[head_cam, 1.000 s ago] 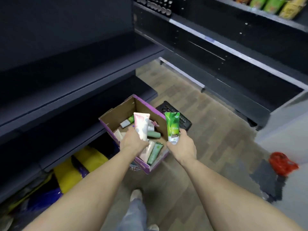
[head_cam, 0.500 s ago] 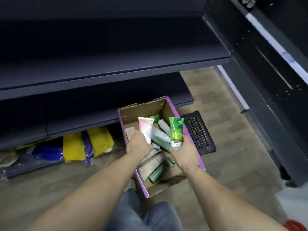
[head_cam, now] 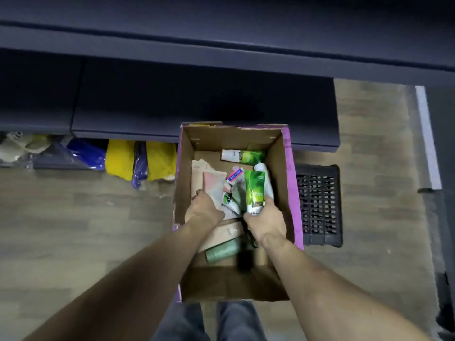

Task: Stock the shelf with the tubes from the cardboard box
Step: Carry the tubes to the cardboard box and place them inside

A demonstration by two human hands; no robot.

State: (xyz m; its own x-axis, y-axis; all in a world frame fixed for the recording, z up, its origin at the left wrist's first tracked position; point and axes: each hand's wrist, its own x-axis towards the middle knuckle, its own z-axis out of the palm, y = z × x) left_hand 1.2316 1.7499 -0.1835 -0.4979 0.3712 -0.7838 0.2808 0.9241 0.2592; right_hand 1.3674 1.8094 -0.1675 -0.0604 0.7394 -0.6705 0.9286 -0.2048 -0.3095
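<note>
Since half a second ago the view has tipped to look straight down into the cardboard box [head_cam: 285, 193], and both hands, which held their tubes up above its contents, now sit lower inside it. Nearest, the person's legs [head_cam: 209, 321] stand at the box's near flap. The left hand [head_cam: 204, 210] has its fingers clenched round the lower end of a pink-and-white tube [head_cam: 213, 184]; the right hand [head_cam: 267, 221] grips the cap end of a bright green tube [head_cam: 254, 191], which stands upright. More tubes lie loose beneath them, a dull green one [head_cam: 222, 251] towards the near end and a green-and-white one [head_cam: 242, 155] against the far wall. Beyond the box run the dark shelves [head_cam: 197, 57], with no tubes on them in view. Yellow and blue bags [head_cam: 123, 156] lie under the lowest shelf, and a black crate [head_cam: 318, 205] sits right of the box. I judge the stocking barely begun: two tubes in hand, neither yet lifted to a shelf.
</note>
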